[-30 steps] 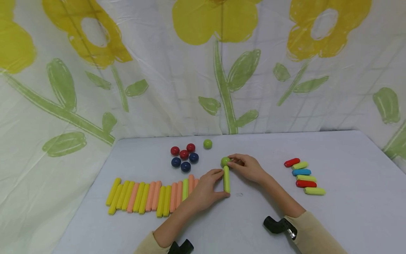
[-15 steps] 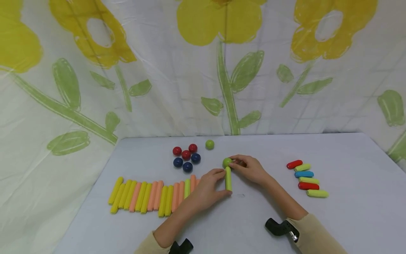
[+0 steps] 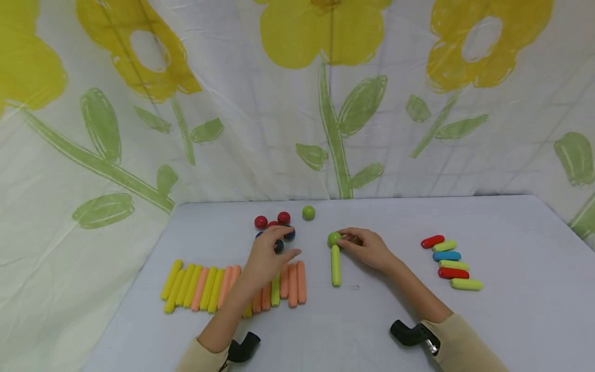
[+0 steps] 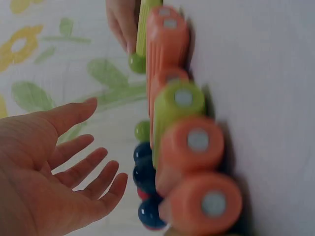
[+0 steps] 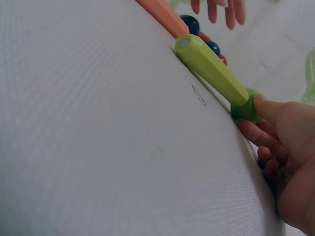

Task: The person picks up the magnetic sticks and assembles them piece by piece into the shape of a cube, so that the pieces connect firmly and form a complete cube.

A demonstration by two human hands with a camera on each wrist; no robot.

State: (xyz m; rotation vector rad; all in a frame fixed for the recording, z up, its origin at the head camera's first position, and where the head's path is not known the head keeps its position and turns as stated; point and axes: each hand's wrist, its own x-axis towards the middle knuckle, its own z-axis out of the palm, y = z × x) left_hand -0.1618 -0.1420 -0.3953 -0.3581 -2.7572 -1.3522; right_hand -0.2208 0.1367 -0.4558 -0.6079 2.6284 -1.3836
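Note:
In the head view my right hand (image 3: 367,248) pinches a green ball (image 3: 333,238) at the far end of a light green rod (image 3: 335,266) lying on the table. The right wrist view shows thumb and fingers on that ball (image 5: 244,109), with the rod's end against it. My left hand (image 3: 266,257) is over the dark blue balls (image 3: 279,246), partly hiding them and the red balls (image 3: 284,217). Its fingers are spread and hold nothing, as the left wrist view shows of the hand (image 4: 54,172). Grey discs mark the ends of orange rods (image 4: 198,140).
A long row of yellow, orange and green rods (image 3: 178,285) lies at the left, partly under my left forearm. Another green ball (image 3: 309,212) sits near the back edge. At the right lie short red, green and blue rods (image 3: 447,256). A flowered cloth (image 3: 260,129) hangs behind.
My left hand has let go of the light green rod and moved left and back to the blue balls. The right hand stays on the green ball.

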